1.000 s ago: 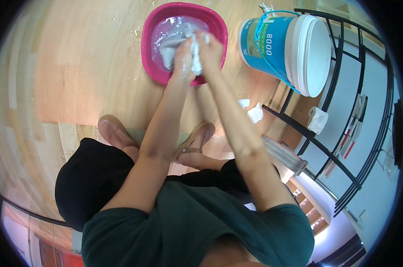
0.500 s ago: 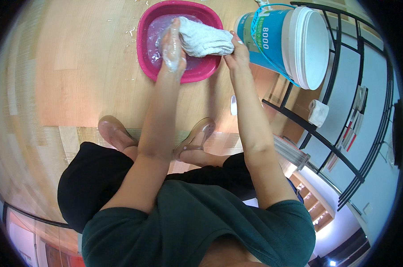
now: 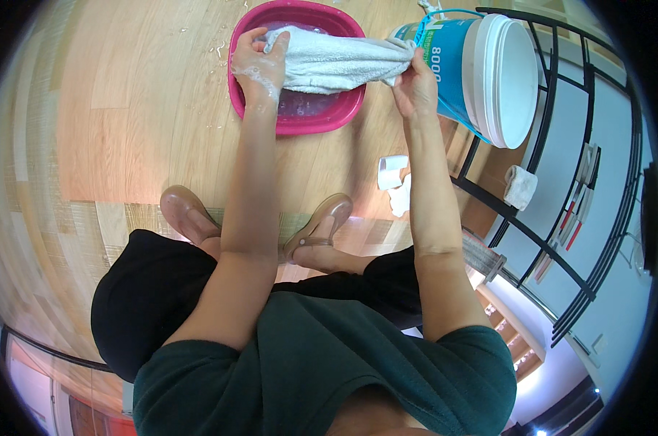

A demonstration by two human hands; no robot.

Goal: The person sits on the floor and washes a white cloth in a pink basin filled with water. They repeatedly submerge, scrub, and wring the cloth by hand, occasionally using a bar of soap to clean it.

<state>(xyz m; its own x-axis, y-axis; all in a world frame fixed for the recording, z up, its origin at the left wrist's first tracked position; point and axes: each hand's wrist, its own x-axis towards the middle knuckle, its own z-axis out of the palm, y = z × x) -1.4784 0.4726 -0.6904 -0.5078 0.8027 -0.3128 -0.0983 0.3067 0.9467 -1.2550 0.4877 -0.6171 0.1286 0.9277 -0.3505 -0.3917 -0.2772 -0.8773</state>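
A white towel [image 3: 336,62] is stretched sideways over a pink basin [image 3: 300,129] holding cloudy, soapy water [image 3: 307,107]. My left hand [image 3: 261,71], with suds on its wrist, grips the towel's left end above the basin. Its right end is gathered in my right hand [image 3: 417,89], out past the basin's right rim and in front of the blue bucket. The underside of the towel is hidden.
A blue bucket [image 3: 452,69] with a white lid lies to the right of the basin. Beyond it is a black metal rack [image 3: 554,76] with a rolled white cloth [image 3: 520,187]. White paper-like pieces [image 3: 393,173] lie on the floor near my right forearm.
My hands have moved apart, the right one further right, and the bunched towel is now pulled out long. The white pieces on the floor show more fully.
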